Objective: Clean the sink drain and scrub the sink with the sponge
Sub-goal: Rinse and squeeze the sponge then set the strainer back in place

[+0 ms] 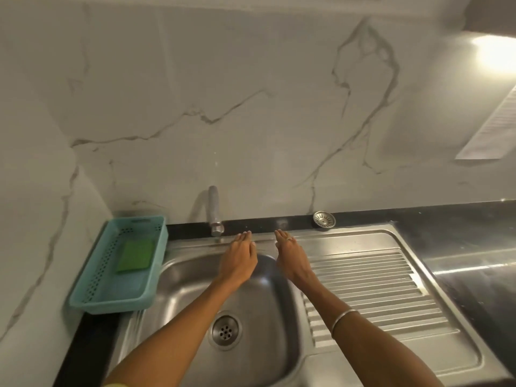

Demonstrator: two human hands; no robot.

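A steel sink [178, 277] lies below me, its round drain [225, 330] at the bottom of the basin. A green sponge [135, 255] rests inside a teal perforated basket [111, 298] left of the basin. My left hand [238, 258] and my right hand [290, 255] are stretched flat over the basin's back edge, fingers extended and holding nothing. The right hand wears a ring, the right forearm a bangle. A loose metal drain strainer [324, 219] sits on the black ledge behind the drainboard.
A metal tap [214, 212] rises from the back ledge just left of my left hand. The ribbed drainboard [371, 286] extends right of the basin. Black countertop [469, 247] lies beyond it. A marble-patterned wall stands behind.
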